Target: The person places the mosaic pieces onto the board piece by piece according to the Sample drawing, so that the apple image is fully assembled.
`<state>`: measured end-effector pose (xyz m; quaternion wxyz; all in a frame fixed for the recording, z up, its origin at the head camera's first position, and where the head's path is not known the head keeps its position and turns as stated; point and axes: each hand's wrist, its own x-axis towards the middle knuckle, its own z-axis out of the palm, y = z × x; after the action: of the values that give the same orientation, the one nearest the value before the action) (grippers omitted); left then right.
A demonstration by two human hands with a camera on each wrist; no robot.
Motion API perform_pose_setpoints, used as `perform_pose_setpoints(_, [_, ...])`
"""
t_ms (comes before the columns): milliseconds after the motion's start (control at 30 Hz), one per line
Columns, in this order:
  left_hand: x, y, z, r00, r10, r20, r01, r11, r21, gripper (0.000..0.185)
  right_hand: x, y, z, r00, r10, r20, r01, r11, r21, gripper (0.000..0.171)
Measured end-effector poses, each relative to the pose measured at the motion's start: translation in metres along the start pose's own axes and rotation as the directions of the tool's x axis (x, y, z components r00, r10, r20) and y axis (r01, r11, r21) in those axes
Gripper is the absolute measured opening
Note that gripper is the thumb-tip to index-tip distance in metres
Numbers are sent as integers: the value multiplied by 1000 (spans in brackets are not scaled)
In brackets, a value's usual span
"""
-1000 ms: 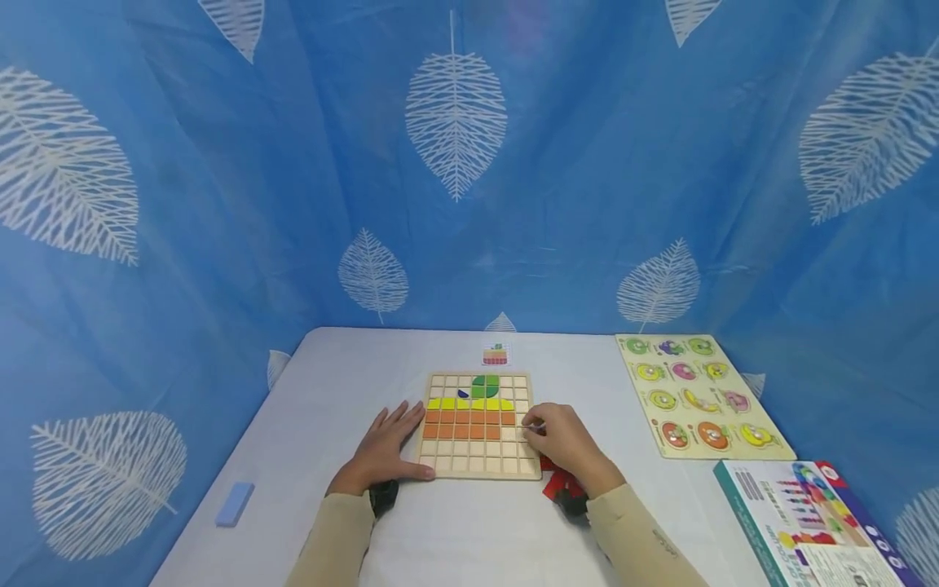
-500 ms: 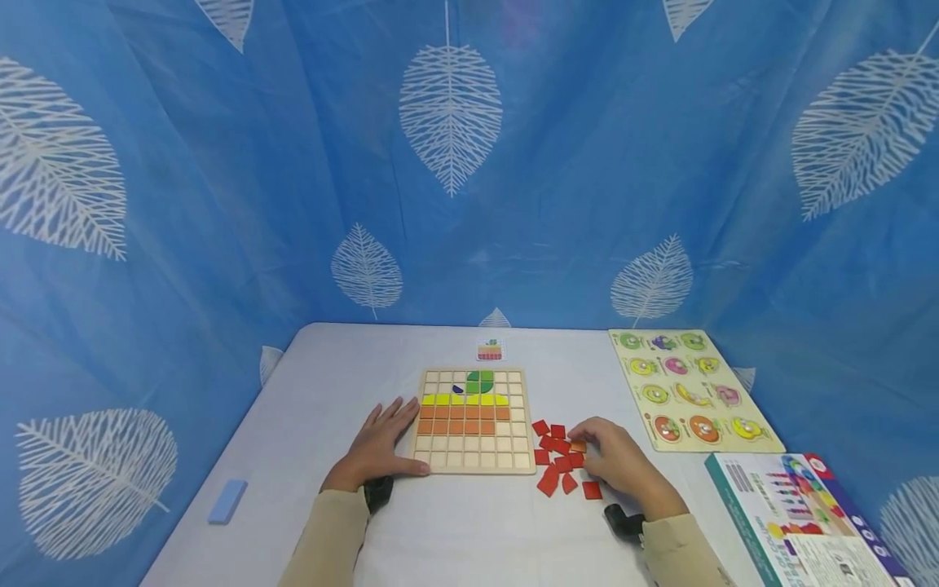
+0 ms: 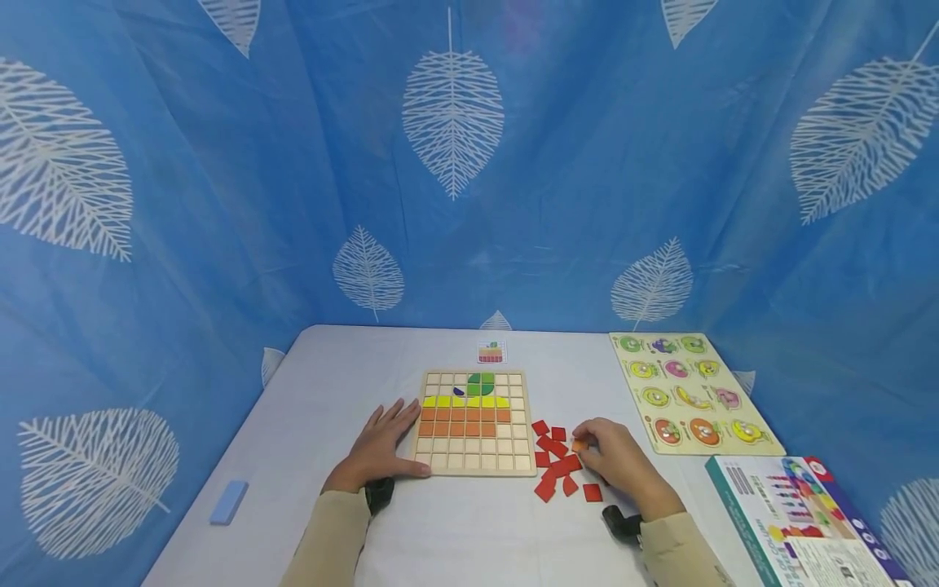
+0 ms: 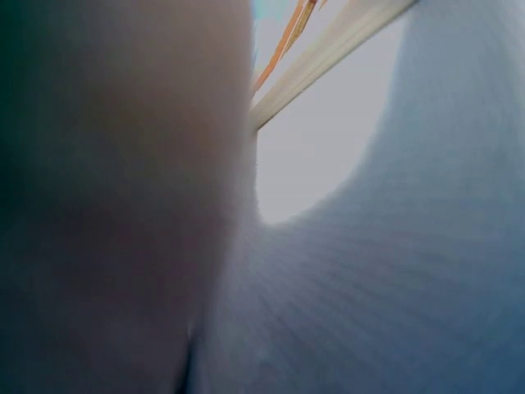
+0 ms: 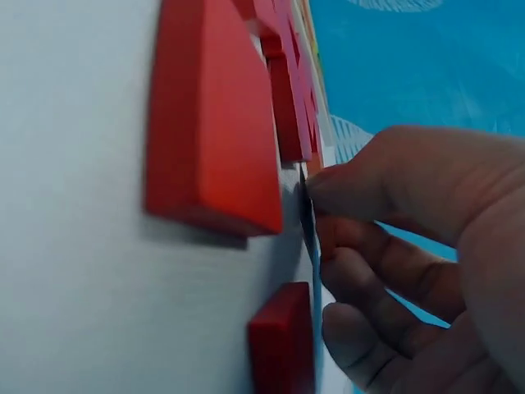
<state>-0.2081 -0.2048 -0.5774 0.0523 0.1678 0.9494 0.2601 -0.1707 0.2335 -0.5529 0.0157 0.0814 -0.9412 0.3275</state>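
My left hand (image 3: 385,444) lies spread at the left edge of the wooden grid board (image 3: 477,467), its thumb at the near-left corner. On the board are rows of orange tiles (image 3: 458,421), a yellow wavy row (image 3: 467,402), a green leaf shape (image 3: 480,385) and a small dark blue piece (image 3: 458,391). To the board's right, my right hand (image 3: 619,461) pinches an orange tile (image 3: 579,445) between thumb and fingers, beside a loose cluster of red tiles (image 3: 552,446). The right wrist view shows the orange tile (image 5: 326,234) partly hidden by the fingers.
A small pattern card (image 3: 491,352) lies behind the board. At the right are a fruit puzzle board (image 3: 697,391) and a printed box (image 3: 800,509). A light blue block (image 3: 229,502) lies at the far left. A blue leaf-print sheet (image 3: 455,261) surrounds the white table.
My right hand has moved from the board's right side out to the red tiles, uncovering them, and now pinches an orange tile there. My left hand has stayed at the board.
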Motion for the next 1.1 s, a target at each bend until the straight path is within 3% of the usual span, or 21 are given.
perform_pose_setpoints(167, [0, 1, 0, 1000, -7, -1, 7, 1000, 8, 131, 12, -17, 2, 999, -37, -16, 37, 999, 11, 29])
perform_pose_setpoints(300, [-1, 4, -3, 1000, -16, -1, 16, 1000, 2, 131, 25, -37, 13, 994, -113, -4, 113, 992, 54, 26])
perform_pose_setpoints(467, [0, 5, -3, 1000, -13, 5, 12, 1000, 21, 130, 43, -60, 33, 972, -229, 48, 225, 971, 77, 19])
perform_pose_setpoints(600, [0, 5, -1, 1000, -14, 3, 14, 1000, 20, 131, 56, -71, 47, 957, -272, 98, 268, 962, 54, 14])
perform_pose_setpoints(800, [0, 5, -3, 1000, -8, 4, 8, 1000, 13, 131, 61, -82, 55, 962, -246, 117, 248, 969, -6, 16])
perform_pose_setpoints(1000, [0, 4, -4, 1000, -15, 2, 15, 1000, 12, 131, 55, -80, 53, 964, -242, 110, 241, 970, 27, 13])
perform_pose_setpoints(1100, [-1, 3, -2, 1000, -15, 6, 15, 1000, 20, 132, 52, -72, 48, 977, -202, 67, 200, 979, 38, 14])
